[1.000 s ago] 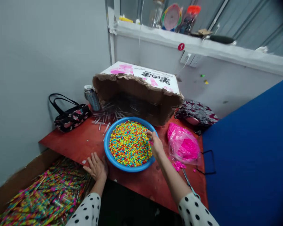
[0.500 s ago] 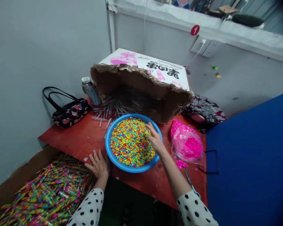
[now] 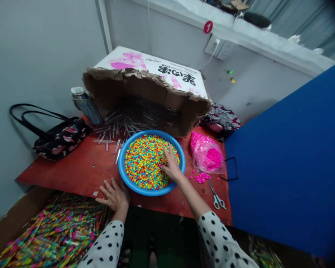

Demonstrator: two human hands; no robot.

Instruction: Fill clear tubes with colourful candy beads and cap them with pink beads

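A round blue basin [image 3: 123, 178] full of small multicoloured pellets [image 3: 145, 160] stands on the red table [image 3: 72, 175]. My right hand [image 3: 172, 165] reaches over its right side, fingers apart and touching the pellets; nothing is seen held in it. Flat on the table's front edge, left of the basin, lies my left hand [image 3: 115, 195] with its fingers spread and empty. Behind the basin, clear thin tubes [image 3: 114, 124] spill out of an open, torn cardboard box [image 3: 156, 83]. A bag of pink pieces [image 3: 208, 156] sits to the right, with loose pink pieces [image 3: 202, 178] before it.
Scissors [image 3: 218, 201] lie at the front right, beside a blue panel [image 3: 281, 160]. A patterned handbag [image 3: 61, 137] and a bottle [image 3: 88, 106] stand at the left. Below the table's left edge, a carton holds many filled colourful tubes [image 3: 58, 230].
The view has shifted, bringing the whole scissors into sight. My right hand has come lower over the pellets, its fingers more spread. My left hand remains on the table edge.
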